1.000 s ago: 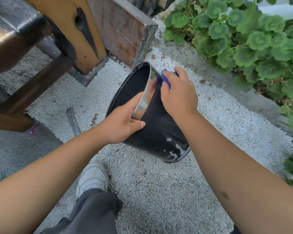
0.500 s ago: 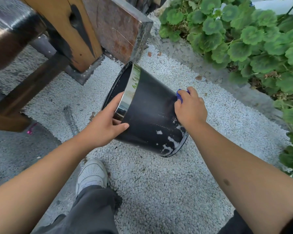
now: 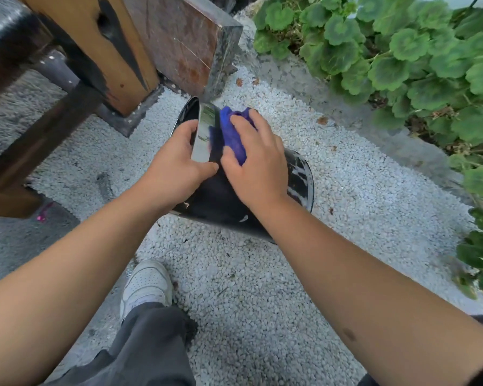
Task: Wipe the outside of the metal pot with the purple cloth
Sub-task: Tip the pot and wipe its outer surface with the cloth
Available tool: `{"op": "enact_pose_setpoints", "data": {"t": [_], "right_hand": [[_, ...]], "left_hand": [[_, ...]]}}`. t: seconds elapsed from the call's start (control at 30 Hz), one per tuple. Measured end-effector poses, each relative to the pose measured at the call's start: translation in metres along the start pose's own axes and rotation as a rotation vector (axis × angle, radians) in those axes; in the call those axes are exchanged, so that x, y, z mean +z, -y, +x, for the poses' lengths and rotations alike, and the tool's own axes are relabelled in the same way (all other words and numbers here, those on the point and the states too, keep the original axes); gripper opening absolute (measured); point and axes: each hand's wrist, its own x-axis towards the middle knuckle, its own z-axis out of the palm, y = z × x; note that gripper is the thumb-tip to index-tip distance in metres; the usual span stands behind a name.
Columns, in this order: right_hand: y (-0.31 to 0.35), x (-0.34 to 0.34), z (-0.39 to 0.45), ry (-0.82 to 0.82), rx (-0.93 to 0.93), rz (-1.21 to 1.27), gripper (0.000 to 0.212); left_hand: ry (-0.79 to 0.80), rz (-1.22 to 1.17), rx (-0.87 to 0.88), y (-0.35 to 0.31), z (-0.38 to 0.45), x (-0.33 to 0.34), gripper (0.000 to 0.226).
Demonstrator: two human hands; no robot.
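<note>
The metal pot (image 3: pixel 229 201) is lying tipped on its side on the white gravel (image 3: pixel 262 288), mouth turned toward the wooden bench leg (image 3: pixel 101 54) and stone slab (image 3: pixel 187 40), its whitish-streaked base facing the green plants (image 3: pixel 402 51). The left hand (image 3: pixel 176 168) is gripping the shiny rim, thumb lying on the dark outer wall and fingers hooked inside the mouth, steadying the pot. The right hand (image 3: pixel 257 165) is pressing the bunched purple cloth (image 3: pixel 232 132) against the upper outer wall just beside the rim, fingers spread and curled over it so that the cloth is trapped between palm and metal. To do this stroke well, I judge the cloth should be kept flat under firm, even pressure and drawn along the wall toward the streaked base, while the left hand is turning the pot a little at a time so fresh surface is coming up. Compared with half a second ago, the right hand is sitting up by the rim rather than low near the base, more of the cloth is showing, and the pot is rolled so less of its mouth is visible.
</note>
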Motion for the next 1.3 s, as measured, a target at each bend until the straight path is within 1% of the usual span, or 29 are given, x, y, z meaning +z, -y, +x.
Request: {"op": "enact_pose_setpoints", "data": {"t": [0.07,0.1,0.17,0.23,0.27,0.33,0.43,0.5,0.53,0.63,0.67,0.7,0.8,0.83,0.93,0.97,1.03,1.13,1.2,1.23,1.3], "right_hand": [[-0.019,0.0,0.006,0.023,0.082,-0.048,0.052],[-0.029,0.0,0.008,0.046,0.122,-0.069,0.052],[-0.043,0.001,0.004,0.1,0.172,-0.088,0.052],[-0.048,0.004,-0.003,0.124,0.162,-0.103,0.051],[-0.048,0.006,-0.005,0.124,0.152,-0.11,0.051],[-0.046,0.009,-0.004,0.126,0.149,-0.114,0.05],[-0.052,0.006,0.003,0.123,0.168,-0.099,0.051],[-0.06,0.003,0.005,0.113,0.193,-0.085,0.052],[-0.063,0.003,0.006,0.113,0.206,-0.081,0.051],[-0.069,0.003,0.008,0.093,0.264,-0.053,0.049],[-0.071,0.002,0.008,0.082,0.288,-0.039,0.049],[-0.073,0.0,0.008,0.071,0.308,-0.027,0.048],[-0.077,-0.005,0.005,0.045,0.344,-0.001,0.047],[-0.077,-0.006,0.003,0.037,0.357,0.011,0.047],[-0.079,-0.011,0.003,0.024,0.328,0.039,0.045],[-0.08,-0.014,0.004,0.026,0.318,0.048,0.043],[-0.08,-0.021,0.007,0.005,0.356,0.104,0.039],[-0.069,-0.032,0.014,-0.106,0.483,0.266,0.037],[-0.045,-0.033,0.018,-0.151,0.43,0.299,0.04],[-0.029,-0.032,0.018,-0.165,0.351,0.283,0.041],[0.003,-0.027,0.01,-0.166,0.137,0.198,0.041]], "left_hand": [[0.065,-0.194,-0.04,0.007,-0.006,-0.005,0.065],[0.091,-0.209,-0.049,0.013,-0.014,-0.009,0.071],[0.149,-0.108,-0.043,0.031,-0.037,-0.015,0.085],[0.233,-0.042,-0.02,0.046,-0.058,-0.02,0.1],[0.243,-0.024,-0.02,0.052,-0.063,-0.022,0.103],[0.192,0.005,-0.04,0.059,-0.062,-0.023,0.097],[0.096,0.101,-0.076,0.054,-0.051,-0.019,0.059],[0.066,0.125,-0.072,0.051,-0.045,-0.014,0.049],[0.052,0.092,-0.064,0.049,-0.044,-0.012,0.049],[-0.001,-0.107,-0.03,0.045,-0.043,-0.006,0.049],[-0.028,-0.126,0.0,0.044,-0.045,-0.004,0.049],[-0.041,-0.092,0.041,0.045,-0.048,-0.001,0.051],[-0.011,0.212,0.191,0.048,-0.058,0.008,0.068],[-0.003,0.267,0.2,0.049,-0.06,0.01,0.073],[0.071,0.325,0.117,0.052,-0.061,0.014,0.096],[0.089,0.333,0.097,0.054,-0.062,0.016,0.1],[0.09,0.301,0.099,0.055,-0.06,0.015,0.097],[0.095,0.241,0.134,0.049,-0.053,0.013,0.089],[0.092,0.208,0.157,0.045,-0.047,0.014,0.085],[0.084,0.185,0.159,0.044,-0.045,0.015,0.085],[0.072,0.139,0.147,0.043,-0.042,0.018,0.086]]}}
